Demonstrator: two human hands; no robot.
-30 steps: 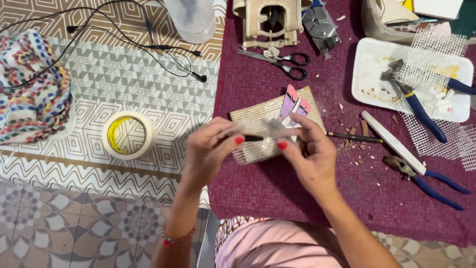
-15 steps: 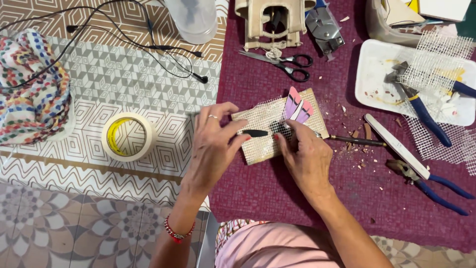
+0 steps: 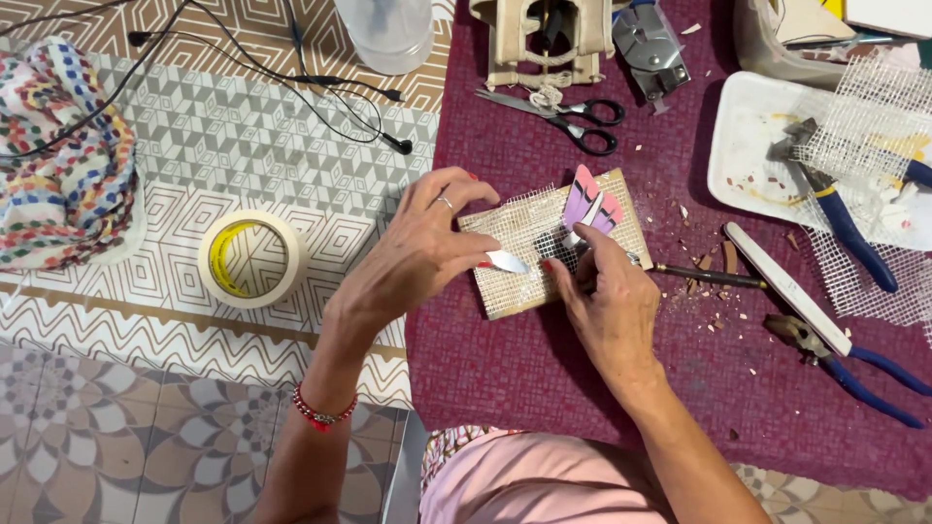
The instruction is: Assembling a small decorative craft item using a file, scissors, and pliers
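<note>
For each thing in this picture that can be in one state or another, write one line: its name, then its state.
Left hand: pressing on the mesh-covered board.
Right hand: fingertips on the pink and purple pieces.
Scissors: shut, lying flat.
Tape roll: lying flat.
Blue-handled pliers: lying untouched.

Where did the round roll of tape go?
In the head view, the tape roll lies flat on the patterned tablecloth, left of the person's left hand and right of the colourful cloth.
</note>
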